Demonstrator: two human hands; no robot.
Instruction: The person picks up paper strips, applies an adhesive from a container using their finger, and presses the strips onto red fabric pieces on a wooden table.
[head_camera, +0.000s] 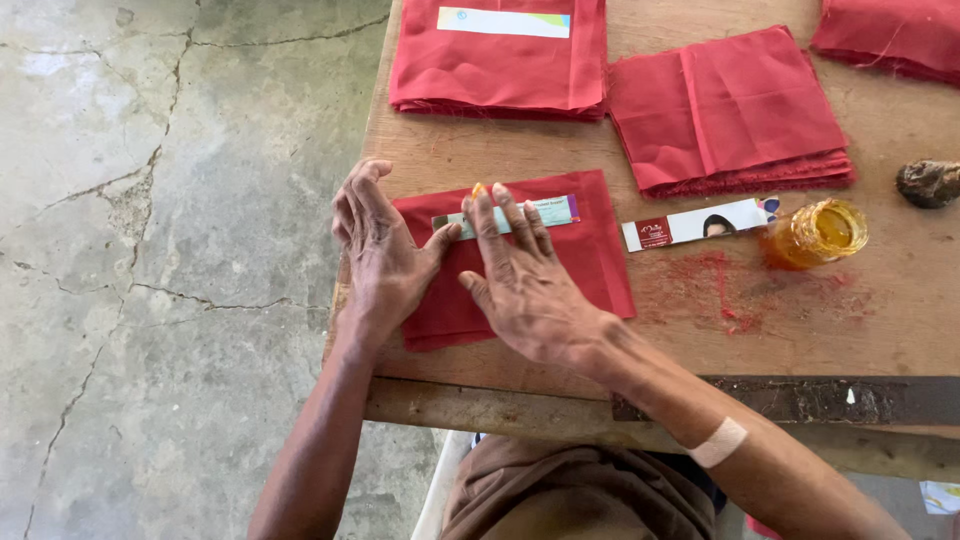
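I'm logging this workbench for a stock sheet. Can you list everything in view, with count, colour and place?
red cloth piece: 1, red, near table edge, under both hands
paper strip: 1, pale with coloured ends, on that cloth, under the fingertips
red cloth stacks: 3, red, far side: left with a paper strip on top, middle, right corner
loose paper strip: 1, white and dark red, beside the jar
jar: 1, amber, right of centre
dark lump: 1, brown, right edge
table: 1, wooden, red-stained
floor: cracked grey concrete, left
left hand: on cloth's left edge
right hand: flat on cloth and strip

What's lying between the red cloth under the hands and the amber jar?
Head view: a loose paper label strip lies between the red cloth and the amber jar, on the wooden table.
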